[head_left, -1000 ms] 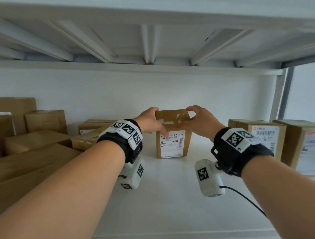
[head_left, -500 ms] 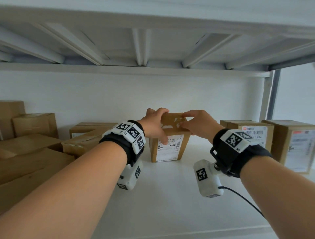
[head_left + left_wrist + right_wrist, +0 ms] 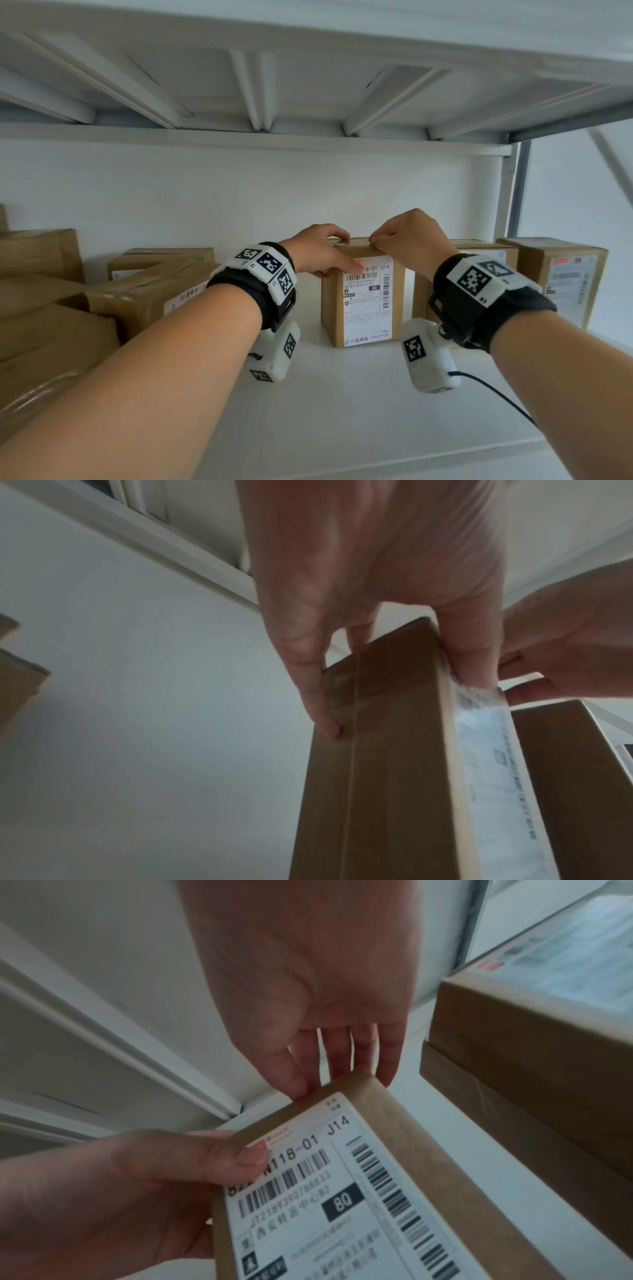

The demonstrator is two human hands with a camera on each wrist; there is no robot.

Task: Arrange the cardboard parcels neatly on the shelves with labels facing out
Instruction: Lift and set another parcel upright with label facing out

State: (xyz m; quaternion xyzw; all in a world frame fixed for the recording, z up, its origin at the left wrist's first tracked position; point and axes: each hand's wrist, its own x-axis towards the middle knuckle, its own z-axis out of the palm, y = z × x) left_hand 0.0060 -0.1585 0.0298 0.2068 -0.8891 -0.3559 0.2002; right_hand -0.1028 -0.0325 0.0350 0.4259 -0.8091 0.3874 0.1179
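Observation:
A small cardboard parcel stands upright in the middle of the white shelf, its white barcode label facing out. My left hand grips its top left corner: fingers lie down the left side and the thumb presses on the label. My right hand holds the top right edge, with the fingers over the top and the thumb at the front rim. The parcel's back is hidden.
Two upright labelled parcels stand just to the right, before the shelf post. A loose pile of parcels fills the left side. Another shelf hangs overhead. Bare board lies in front of the parcel.
The parcel was tilted between my hands and now stands upright on the shelf, closer to the labelled parcels on the right. Both hands have stayed on its top.

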